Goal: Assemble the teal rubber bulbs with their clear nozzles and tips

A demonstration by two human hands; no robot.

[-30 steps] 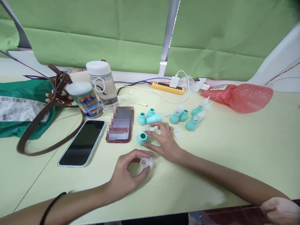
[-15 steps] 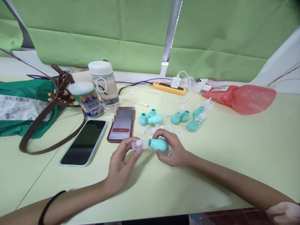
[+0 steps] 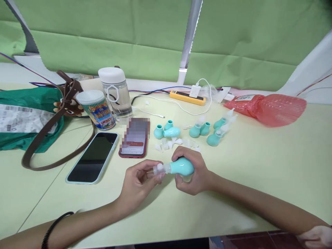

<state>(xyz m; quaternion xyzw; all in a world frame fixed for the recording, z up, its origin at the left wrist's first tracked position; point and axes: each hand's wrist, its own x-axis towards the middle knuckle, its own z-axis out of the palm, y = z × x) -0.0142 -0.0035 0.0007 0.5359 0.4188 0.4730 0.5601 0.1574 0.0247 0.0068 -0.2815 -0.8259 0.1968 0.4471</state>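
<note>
Pale worktop [image 3: 249,193] runs under both hands. Left fingers [image 3: 147,165] pinch a clear fitting [image 3: 167,168]; right fingers [image 3: 183,152] curl, part-open, around the teal bulb [image 3: 184,166] against it, near the front edge. Skewed pressure could pop them apart; clear pieces [image 3: 164,144] crowd just beyond, but rightward there's room.

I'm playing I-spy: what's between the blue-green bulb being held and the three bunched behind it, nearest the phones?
In the head view, small clear and white plastic pieces, plus fingers of the right hand.
</note>
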